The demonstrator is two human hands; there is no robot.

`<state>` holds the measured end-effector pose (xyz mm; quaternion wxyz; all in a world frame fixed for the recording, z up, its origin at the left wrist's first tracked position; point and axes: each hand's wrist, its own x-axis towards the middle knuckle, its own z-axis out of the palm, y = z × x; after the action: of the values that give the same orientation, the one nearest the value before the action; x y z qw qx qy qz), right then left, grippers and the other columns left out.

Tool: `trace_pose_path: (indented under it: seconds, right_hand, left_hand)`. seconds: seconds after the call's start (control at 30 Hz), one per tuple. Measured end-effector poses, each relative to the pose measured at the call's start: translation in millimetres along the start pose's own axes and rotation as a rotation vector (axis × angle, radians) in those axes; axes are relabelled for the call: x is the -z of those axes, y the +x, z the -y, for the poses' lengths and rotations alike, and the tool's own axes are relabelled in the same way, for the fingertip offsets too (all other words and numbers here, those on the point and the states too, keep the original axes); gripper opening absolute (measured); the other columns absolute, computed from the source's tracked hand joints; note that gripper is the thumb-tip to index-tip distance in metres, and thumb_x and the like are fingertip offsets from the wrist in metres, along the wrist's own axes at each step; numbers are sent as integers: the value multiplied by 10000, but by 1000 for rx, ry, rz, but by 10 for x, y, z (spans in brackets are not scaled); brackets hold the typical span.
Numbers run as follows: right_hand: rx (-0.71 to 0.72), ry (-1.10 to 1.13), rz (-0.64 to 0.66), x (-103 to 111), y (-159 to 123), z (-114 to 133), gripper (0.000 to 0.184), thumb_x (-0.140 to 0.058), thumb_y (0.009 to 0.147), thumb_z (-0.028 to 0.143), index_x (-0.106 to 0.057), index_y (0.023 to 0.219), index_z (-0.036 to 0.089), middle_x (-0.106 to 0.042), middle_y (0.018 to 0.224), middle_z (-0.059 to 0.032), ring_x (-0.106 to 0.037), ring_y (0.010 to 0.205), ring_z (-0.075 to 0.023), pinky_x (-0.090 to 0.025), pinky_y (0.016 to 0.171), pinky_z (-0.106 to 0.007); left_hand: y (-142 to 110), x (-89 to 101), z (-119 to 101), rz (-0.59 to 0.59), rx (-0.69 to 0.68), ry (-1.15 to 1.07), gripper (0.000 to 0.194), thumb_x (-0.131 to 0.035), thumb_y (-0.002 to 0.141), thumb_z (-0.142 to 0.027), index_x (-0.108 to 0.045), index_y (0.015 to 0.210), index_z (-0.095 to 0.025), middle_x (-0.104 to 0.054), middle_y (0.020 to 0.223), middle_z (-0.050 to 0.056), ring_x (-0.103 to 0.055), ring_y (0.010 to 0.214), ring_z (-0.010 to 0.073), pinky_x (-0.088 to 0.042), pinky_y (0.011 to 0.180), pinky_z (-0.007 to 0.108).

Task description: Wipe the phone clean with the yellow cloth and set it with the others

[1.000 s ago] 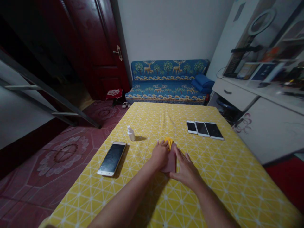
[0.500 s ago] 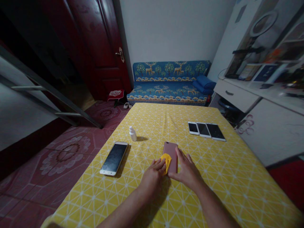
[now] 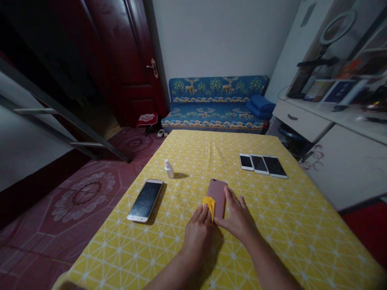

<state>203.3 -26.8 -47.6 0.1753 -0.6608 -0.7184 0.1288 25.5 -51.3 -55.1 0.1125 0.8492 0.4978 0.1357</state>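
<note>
A rose-gold phone (image 3: 218, 196) lies back up on the yellow patterned tablecloth (image 3: 272, 229), slightly tilted in its outline. My left hand (image 3: 198, 237) pinches a yellow cloth (image 3: 209, 206) against the phone's lower left edge. My right hand (image 3: 237, 218) rests on the phone's right side, with its fingers spread and its thumb near the lower end. The lower part of the phone is partly hidden by the cloth and my fingers.
A white-framed phone (image 3: 145, 200) lies screen up to the left, beside a small white bottle (image 3: 169, 169). Several phones (image 3: 259, 164) lie in a row at the far right of the table. Beyond stand a blue sofa (image 3: 214, 104) and a dark red door (image 3: 127, 60).
My left hand has moved down and slightly right, carrying the yellow cloth along the phone's left edge. My right hand and the phone have stayed nearly still since the previous frame.
</note>
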Motion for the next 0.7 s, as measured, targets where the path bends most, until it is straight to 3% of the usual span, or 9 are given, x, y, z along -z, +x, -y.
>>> trace_pose_path:
  seconds: [0.3,0.47,0.57,0.63,0.7]
  right_hand:
    - [-85,-101,-70,-96,-39,134,1056,-619,730,484,-106,1555,71,-235,1600,-202,-215,1489,-308,-48,1205,-551]
    - [-50,-93,-66,-94,-66,122,955,-610,752,439,-206,1539,80,-197,1615,-188,-148,1504,-325,-43,1197,-595]
    - [3,38,-101,26,-77,62,795,-555,819,400,-280,1524,155,-260,1610,-136,-251,1479,-288,-183,1198,-549]
    - [5,140,-213,118,-47,-2,687,-501,876,383,-311,1516,219,-361,1571,-95,-355,1433,-247,-317,1163,-465]
    - [-9,172,-338,163,25,-83,631,-481,898,369,-353,1499,225,-441,1518,-104,-408,1397,-249,-365,1135,-440]
  left_hand:
    - [1,76,-37,-50,37,-43,481,-445,932,-165,-526,1406,-176,-508,1461,124,-421,1398,290,-389,1169,460]
    - [-16,68,-35,-38,68,-34,504,-436,933,-183,-483,1433,-135,-478,1484,141,-400,1412,278,-392,1168,430]
    - [-16,64,-43,-24,95,-36,493,-445,933,-202,-499,1416,-118,-468,1491,143,-392,1416,287,-384,1173,426]
    - [-8,69,-58,-17,120,-43,472,-449,933,-209,-524,1391,-117,-472,1490,138,-400,1409,294,-394,1165,424]
    - [6,86,-80,-13,147,-58,455,-462,933,-227,-540,1371,-130,-482,1485,132,-419,1394,302,-415,1147,426]
